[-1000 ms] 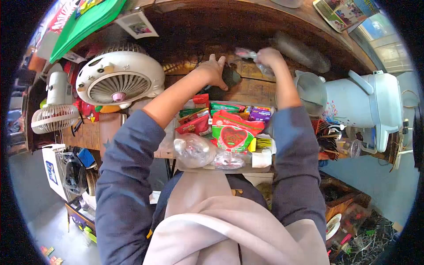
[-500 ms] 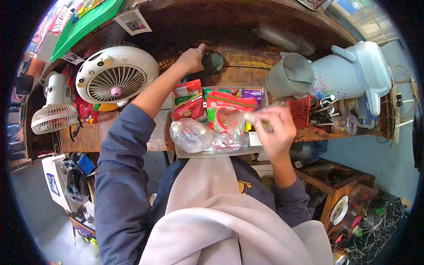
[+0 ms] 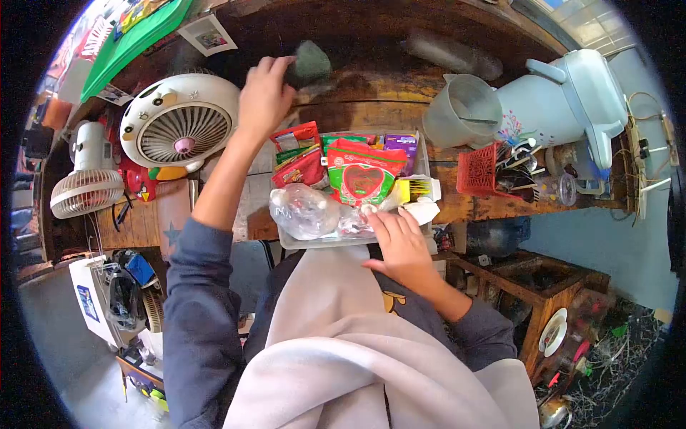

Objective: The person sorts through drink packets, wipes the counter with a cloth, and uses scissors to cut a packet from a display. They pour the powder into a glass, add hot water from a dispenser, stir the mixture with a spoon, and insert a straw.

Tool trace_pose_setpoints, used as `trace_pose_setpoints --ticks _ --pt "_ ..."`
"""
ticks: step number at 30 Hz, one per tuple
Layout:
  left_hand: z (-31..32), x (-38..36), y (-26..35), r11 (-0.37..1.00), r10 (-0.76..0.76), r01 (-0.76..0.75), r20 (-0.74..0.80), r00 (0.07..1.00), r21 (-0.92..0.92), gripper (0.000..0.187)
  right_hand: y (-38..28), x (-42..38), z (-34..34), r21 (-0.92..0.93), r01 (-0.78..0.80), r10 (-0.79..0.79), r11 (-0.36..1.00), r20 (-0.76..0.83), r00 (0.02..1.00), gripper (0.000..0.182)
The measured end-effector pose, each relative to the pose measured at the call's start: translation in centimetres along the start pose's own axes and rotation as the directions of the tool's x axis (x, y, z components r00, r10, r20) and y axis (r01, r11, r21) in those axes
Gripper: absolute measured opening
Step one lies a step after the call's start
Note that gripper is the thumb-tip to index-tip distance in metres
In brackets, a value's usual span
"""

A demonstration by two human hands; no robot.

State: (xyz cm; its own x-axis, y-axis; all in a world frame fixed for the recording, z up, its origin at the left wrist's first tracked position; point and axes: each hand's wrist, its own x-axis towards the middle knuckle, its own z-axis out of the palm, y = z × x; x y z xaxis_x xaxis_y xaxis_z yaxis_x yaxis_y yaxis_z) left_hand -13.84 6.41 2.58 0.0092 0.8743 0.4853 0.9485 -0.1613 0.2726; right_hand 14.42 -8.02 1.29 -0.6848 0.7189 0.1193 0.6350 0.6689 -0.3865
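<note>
My left hand is raised over the wooden table and grips a dark green sponge-like pad lifted off the wood. My right hand rests at the near edge of a clear tray, fingers touching clear plastic bags inside it. The tray holds a crumpled clear plastic bag, a green and red heart packet, red snack packets and a purple packet.
A white round fan lies left of the tray, a smaller fan farther left. A grey jug, a pale blue kettle and a red basket stand to the right. A clear bottle lies at the back.
My left hand lifted the dark pad off the table and moved it left. My right hand carried a clear bag from the back of the table down into the tray.
</note>
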Motion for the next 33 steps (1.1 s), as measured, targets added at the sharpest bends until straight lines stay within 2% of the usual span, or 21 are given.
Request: trace_pose_setpoints --ticks 1,3,5,6,7,9,10,12,15,16,19,23,25,27,33 --pt "-2.0 -0.7 0.9 0.998 0.031 -0.035 -0.080 0.996 -0.044 0.041 0.4 -0.7 1.2 -0.030 0.014 -0.014 0.999 -0.027 1.000 0.063" --pt "-5.8 -2.6 2.2 0.995 -0.016 0.004 -0.114 0.993 -0.103 0.041 1.8 -1.8 4.0 -0.065 0.006 -0.011 0.998 -0.080 0.997 0.064" --pt "-8.6 -4.7 2.7 0.982 -0.069 0.042 -0.145 0.987 -0.185 0.041 2.9 -2.1 5.5 -0.188 0.055 -0.095 0.981 -0.211 0.973 0.064" --pt "-9.2 -5.9 2.4 0.975 -0.073 0.028 -0.202 0.977 -0.219 0.042 3.0 -1.9 5.6 -0.184 0.064 -0.103 0.981 -0.207 0.973 0.064" --pt "-9.8 -7.3 2.2 0.973 -0.126 0.077 -0.221 0.967 -0.218 0.042 3.0 -1.7 5.8 -0.206 0.030 -0.080 0.978 -0.242 0.967 0.064" --pt "-10.2 -10.0 1.9 0.938 -0.250 0.169 -0.255 0.934 -0.303 0.039 3.4 -0.7 5.8 -0.229 0.000 -0.066 0.973 -0.279 0.958 0.065" --pt "-10.0 -11.3 1.7 0.938 -0.254 0.173 -0.258 0.932 -0.300 0.039 3.6 0.2 5.6 -0.217 -0.037 -0.025 0.975 -0.276 0.961 0.064" --pt "-9.0 -14.1 1.0 0.819 -0.481 0.335 -0.238 0.844 -0.466 0.037 4.5 2.2 5.5 -0.206 -0.087 0.026 0.975 -0.282 0.959 0.065" --pt "-7.1 -17.0 0.3 0.796 -0.537 0.416 -0.194 0.821 -0.440 0.039 5.6 5.3 5.9 -0.216 -0.088 0.010 0.972 -0.336 0.942 0.069" --pt "-6.7 -17.6 0.3 0.819 -0.521 0.435 -0.167 0.837 -0.373 0.039 6.0 6.3 6.1 -0.213 -0.071 -0.003 0.975 -0.329 0.944 0.069" --pt "-6.0 -17.9 1.1 0.820 -0.511 0.465 -0.061 0.857 -0.335 0.040 7.1 9.3 6.6 -0.243 -0.103 0.011 0.964 -0.354 0.935 0.068" --pt "-5.2 -17.7 1.8 0.820 -0.469 0.447 0.029 0.883 -0.358 0.042 9.8 14.4 6.3 -0.265 -0.087 -0.035 0.960 -0.424 0.905 0.061" --pt "-5.1 -17.4 2.4 0.819 -0.468 0.445 0.025 0.883 -0.363 0.043 11.2 16.9 5.8 -0.255 -0.069 -0.045 0.964 -0.416 0.908 0.059" --pt "-4.8 -17.7 2.4 0.798 -0.458 0.454 0.089 0.884 -0.396 0.044 12.4 19.1 5.5 -0.293 -0.041 -0.090 0.955 -0.420 0.903 0.058" --pt "-5.0 -18.3 2.4 0.798 -0.459 0.482 0.154 0.875 -0.362 0.045 13.5 22.3 5.0 -0.290 -0.048 -0.071 0.956 -0.385 0.920 0.056"
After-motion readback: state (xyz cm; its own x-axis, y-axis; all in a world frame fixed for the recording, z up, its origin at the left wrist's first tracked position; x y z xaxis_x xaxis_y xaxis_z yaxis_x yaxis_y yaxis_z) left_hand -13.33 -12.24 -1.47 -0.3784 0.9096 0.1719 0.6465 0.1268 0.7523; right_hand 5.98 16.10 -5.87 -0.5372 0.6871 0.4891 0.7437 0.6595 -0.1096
